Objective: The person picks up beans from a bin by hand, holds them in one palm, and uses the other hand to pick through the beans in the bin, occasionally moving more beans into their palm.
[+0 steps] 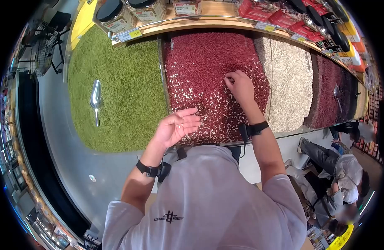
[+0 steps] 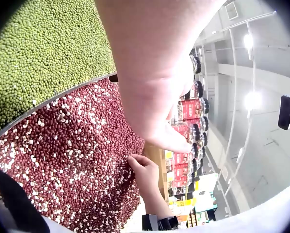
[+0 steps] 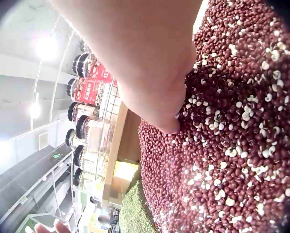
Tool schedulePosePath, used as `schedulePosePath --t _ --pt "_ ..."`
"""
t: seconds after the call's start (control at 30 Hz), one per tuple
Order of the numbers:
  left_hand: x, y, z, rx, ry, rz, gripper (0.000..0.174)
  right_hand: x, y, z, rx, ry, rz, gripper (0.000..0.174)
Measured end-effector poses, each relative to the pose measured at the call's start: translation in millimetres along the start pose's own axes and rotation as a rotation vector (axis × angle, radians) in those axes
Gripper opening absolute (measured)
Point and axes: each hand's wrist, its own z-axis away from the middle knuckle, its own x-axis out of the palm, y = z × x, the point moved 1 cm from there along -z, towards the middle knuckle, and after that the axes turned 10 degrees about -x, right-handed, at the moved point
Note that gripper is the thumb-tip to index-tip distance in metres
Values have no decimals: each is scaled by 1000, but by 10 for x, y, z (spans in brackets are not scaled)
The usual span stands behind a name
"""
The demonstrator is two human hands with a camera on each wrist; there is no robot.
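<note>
Dark red beans (image 1: pixel 208 54) fill a bin in the head view, with many white pieces (image 1: pixel 190 89) scattered through them. Palm up above its near left part, the left hand (image 1: pixel 177 126) has its fingers extended and a few small white pieces on the palm. The right hand (image 1: pixel 240 86) is over the right side of the bin, thumb and index finger bent toward each other. In the right wrist view the right hand (image 3: pixel 157 92) reaches down to the red beans (image 3: pixel 208 150); anything between its fingertips is hidden.
Green beans (image 1: pixel 121 91) with a metal scoop (image 1: pixel 96 96) lie left of a divider; a pale grain bin (image 1: pixel 290 83) is on the right. Jars (image 1: pixel 110 12) stand on a wooden shelf (image 1: pixel 179 24) behind. People (image 1: pixel 346 175) are at the lower right.
</note>
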Motion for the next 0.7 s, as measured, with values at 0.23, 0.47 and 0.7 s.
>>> schedulePosePath --t 0.23,0.47,0.7 --pt "115 -18 29 -4 7 -11 47 -370 -312 131 164 75 -357 11" --pt "58 -166 -219 -33 -62 -38 60 -698 -1326 488 -338 -168 -525 15" --pt "-16 -150 -243 -190 -214 211 49 -429 -559 379 78 107 -313 14"
